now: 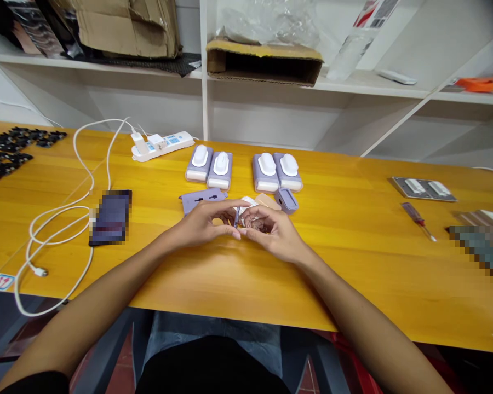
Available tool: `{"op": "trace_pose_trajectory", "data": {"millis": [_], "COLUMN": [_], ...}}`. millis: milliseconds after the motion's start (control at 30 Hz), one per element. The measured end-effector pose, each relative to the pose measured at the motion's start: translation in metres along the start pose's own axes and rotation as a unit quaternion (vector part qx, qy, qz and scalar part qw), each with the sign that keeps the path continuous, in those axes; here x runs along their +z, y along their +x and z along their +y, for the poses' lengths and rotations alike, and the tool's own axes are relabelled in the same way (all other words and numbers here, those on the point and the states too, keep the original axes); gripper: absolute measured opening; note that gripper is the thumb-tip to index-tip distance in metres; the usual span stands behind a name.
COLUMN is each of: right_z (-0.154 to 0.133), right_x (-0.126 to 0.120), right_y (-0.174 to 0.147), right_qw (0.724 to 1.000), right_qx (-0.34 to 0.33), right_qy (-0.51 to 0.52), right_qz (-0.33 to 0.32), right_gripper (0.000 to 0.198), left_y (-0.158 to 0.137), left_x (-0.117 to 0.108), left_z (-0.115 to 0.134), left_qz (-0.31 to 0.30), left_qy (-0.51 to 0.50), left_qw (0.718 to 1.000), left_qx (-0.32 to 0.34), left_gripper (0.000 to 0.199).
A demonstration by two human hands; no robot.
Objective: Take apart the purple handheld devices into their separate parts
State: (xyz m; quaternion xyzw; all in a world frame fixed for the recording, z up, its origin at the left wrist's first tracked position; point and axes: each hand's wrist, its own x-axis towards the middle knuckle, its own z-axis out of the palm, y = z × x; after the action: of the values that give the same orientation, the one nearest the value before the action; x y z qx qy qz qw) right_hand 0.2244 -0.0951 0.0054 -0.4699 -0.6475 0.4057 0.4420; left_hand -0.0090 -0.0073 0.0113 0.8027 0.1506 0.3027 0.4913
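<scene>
Near the middle of the table, my left hand [203, 223] is closed, thumb and fingers around a small thin lilac piece [236, 218] seen nearly edge-on. My right hand [276, 232] meets it from the other side, fingers curled and thumb tip beside the left thumb; what its fingers pinch is largely hidden. Just beyond the hands lie a flat lilac panel [203, 198] with two dark slots, a hollow lilac oval part [286, 201], a beige rounded piece [268, 201] and something white and crumpled, partly covered by the fingers.
Lilac-and-white devices stand in two pairs, a left pair [209, 167] and a right pair [277, 171]. Leftward are a power strip [166, 145], coiled white cable [84, 176], phone [110, 219] and black parts [8, 150]. Rightward lie a screwdriver [417, 219] and grey plate [423, 189].
</scene>
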Motion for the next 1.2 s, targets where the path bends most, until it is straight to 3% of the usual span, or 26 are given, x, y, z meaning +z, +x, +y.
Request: {"op": "trace_pose_trajectory", "data": {"millis": [333, 467, 867, 1200], "right_z": [-0.006, -0.011, -0.010, -0.011], "right_x": [0.007, 0.005, 0.004, 0.000], "right_y": [-0.003, -0.002, -0.001, 0.003], "right_qw": [1.000, 0.999, 0.967, 0.943], "right_qx": [-0.014, 0.009, 0.137, 0.168], "right_qy": [0.011, 0.044, 0.211, 0.276], "right_qz": [0.015, -0.001, -0.041, -0.074], "right_gripper": [0.036, 0.041, 0.044, 0.032], "left_y": [0.001, 0.002, 0.001, -0.002], "left_x": [0.003, 0.003, 0.006, 0.009], "left_z": [0.005, 0.009, 0.013, 0.012], "left_qz": [-0.014, -0.023, -0.019, -0.036], "left_qy": [-0.077, -0.112, -0.108, -0.062], "left_qw": [0.994, 0.989, 0.993, 0.997], "left_qx": [-0.077, -0.089, -0.049, -0.003], "left_gripper": [0.072, 0.065, 0.065, 0.059]}}
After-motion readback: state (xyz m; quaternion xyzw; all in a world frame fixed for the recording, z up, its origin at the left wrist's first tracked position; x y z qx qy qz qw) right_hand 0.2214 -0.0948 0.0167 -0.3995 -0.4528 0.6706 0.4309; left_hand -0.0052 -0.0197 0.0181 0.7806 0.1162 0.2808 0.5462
